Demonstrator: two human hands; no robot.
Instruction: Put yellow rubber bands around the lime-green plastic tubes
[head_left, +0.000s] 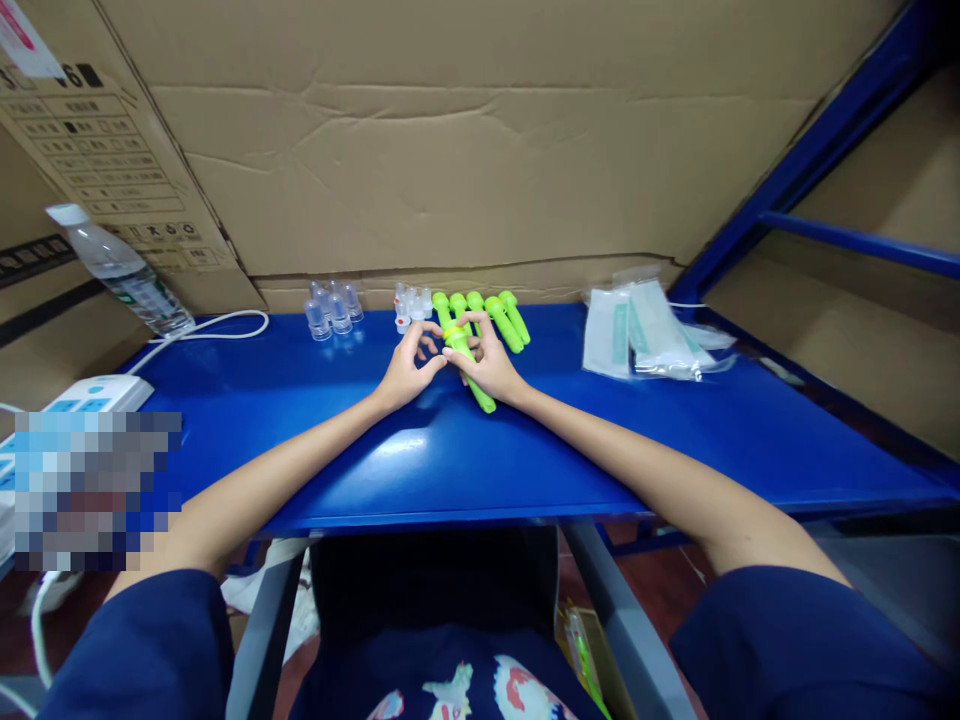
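Observation:
A bright green plastic piece with a long handle [481, 395] and a yellowish band lies slanted between my hands over the blue table, its long end toward me. My right hand [489, 365] is closed around its middle, with the index finger arched over the band. On the other side, my left hand [411, 368] has curled fingers, with index finger and thumb against the piece near its band. Just behind are several similar green pieces [504, 325] with rounded heads, laid in a row. Small clear cups [412, 302] stand left of that row, one with a red spot.
Larger clear cups [332, 310] stand farther left. Flat clear packets [637, 325] lie at the right. A water bottle [124, 270] leans at the back left near a white power strip [97, 395] and cable. A cardboard wall [465, 180] closes off the back of the blue table [330, 460].

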